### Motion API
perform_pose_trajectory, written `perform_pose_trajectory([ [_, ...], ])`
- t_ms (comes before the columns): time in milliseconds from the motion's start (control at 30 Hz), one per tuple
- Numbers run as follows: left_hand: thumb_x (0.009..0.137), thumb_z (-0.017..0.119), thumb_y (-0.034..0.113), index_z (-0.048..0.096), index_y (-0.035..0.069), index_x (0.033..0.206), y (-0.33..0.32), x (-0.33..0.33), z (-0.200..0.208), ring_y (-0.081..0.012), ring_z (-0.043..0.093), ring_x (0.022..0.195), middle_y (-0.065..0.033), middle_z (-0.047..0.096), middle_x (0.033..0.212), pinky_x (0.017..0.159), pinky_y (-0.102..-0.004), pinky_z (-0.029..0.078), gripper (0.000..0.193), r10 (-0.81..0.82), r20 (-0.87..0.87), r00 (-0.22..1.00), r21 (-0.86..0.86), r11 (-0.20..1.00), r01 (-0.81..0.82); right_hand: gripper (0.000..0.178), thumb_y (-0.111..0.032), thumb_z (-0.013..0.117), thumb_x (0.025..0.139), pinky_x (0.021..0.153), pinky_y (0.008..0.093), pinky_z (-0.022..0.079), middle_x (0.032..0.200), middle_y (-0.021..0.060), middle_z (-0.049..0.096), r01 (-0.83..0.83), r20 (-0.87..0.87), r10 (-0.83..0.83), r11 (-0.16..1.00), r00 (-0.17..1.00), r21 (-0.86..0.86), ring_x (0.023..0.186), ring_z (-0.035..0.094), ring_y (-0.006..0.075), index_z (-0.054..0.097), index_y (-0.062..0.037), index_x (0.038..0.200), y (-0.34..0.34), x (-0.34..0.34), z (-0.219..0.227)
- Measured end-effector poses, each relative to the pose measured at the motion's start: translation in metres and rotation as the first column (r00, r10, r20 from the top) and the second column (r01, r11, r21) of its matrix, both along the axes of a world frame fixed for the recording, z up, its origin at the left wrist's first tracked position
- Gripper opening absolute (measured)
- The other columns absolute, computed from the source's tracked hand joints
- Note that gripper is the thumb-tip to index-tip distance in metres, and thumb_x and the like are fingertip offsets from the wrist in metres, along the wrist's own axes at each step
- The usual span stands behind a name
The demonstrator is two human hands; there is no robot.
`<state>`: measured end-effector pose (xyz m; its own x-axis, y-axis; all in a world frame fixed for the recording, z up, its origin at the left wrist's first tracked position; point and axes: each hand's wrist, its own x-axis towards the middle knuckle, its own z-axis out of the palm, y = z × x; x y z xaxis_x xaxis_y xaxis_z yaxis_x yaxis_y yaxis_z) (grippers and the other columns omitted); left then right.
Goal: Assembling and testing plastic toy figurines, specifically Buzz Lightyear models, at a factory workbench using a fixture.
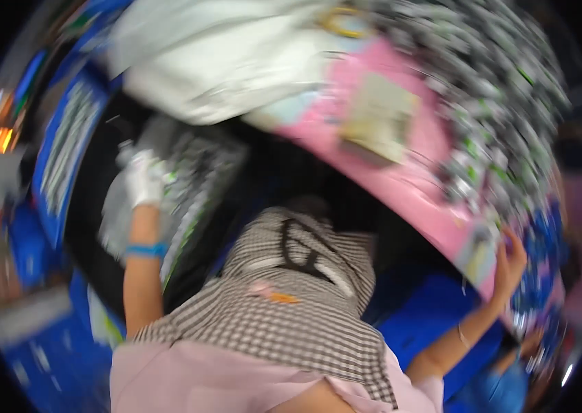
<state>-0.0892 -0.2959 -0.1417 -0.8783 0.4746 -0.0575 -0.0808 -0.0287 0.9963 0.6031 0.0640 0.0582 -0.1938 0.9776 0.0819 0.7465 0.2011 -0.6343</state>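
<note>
My left hand point(144, 177), in a white glove, is over a clear plastic bag point(194, 162) of small grey and green pieces. The bag lies in a black container point(91, 199) on my left. Blur hides whether the gloved fingers hold anything. My bare right hand point(510, 265) is at the near right edge of the pink-topped table point(401, 182), just below a big heap of small grey, white and green packaged pieces point(490, 103). Its fingers point up toward the heap, too smeared to show a grip.
A pale box point(380, 117) stands on the table, with a yellow ring point(344, 23) farther back. A large white sack point(215, 62) covers the table's far left. Blue crates point(67, 158) stand at left. Another person in blue point(494, 389) is at lower right.
</note>
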Motion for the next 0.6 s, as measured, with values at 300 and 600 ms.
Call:
perform_pose_trajectory([
  [300,0.089,0.059,0.025,0.057,0.012,0.111,-0.197,-0.022,-0.133,-0.0202,0.059,0.076,-0.0029,0.059,0.097,0.062,-0.0395,0.05,0.026,0.675,0.426,0.602,-0.529,0.726,-0.439,0.054,0.012,0.044,0.076,0.088,0.0286,0.041,0.13,0.0107,0.052,-0.244,0.142,0.227,0.963,0.964,0.117,0.114,0.05,0.0199,0.052,-0.0068,0.126,0.042,0.027,-0.05],
  [600,0.086,0.06,0.032,0.06,0.009,0.109,-0.214,-0.044,-0.176,-0.0241,0.062,0.078,-0.0106,0.063,0.092,0.065,-0.0451,0.051,0.032,0.706,0.181,0.685,-0.772,0.533,-0.346,0.039,-0.012,0.05,0.089,0.098,0.0355,0.036,0.124,0.0165,0.049,-0.213,-0.155,0.287,0.903,0.945,0.373,0.111,0.049,0.0233,0.045,-0.0001,0.126,0.004,-0.052,0.012],
])
